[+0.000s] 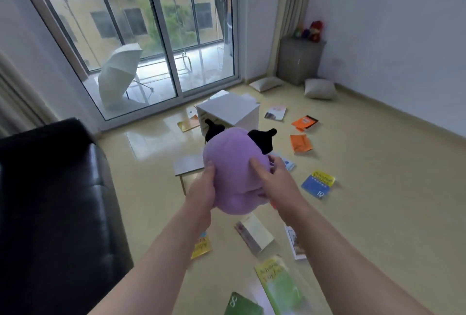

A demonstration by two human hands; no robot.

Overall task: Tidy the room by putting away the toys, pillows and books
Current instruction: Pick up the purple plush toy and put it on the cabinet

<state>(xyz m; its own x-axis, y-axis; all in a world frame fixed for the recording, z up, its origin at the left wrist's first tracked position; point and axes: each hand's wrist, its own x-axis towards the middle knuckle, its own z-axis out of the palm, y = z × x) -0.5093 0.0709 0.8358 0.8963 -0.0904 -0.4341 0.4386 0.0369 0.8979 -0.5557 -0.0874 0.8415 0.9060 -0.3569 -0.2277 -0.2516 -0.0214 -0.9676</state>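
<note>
Across the glossy cream floor [365, 163] lie about a dozen books — two orange books [301, 142] among them — and two grey pillows [319, 89] near the grey cabinet [298, 61], which carries a few small toys [311, 31]. On the left stands one black sofa [50, 201]; one white box [230, 111] sits before the sliding glass door [151, 37]. One purple plush toy [235, 171] is held up mid-frame — left hand [201, 188] and right hand [274, 181] clasp its sides.

Black sofa [50, 201] — white umbrella [118, 75] outside
</note>
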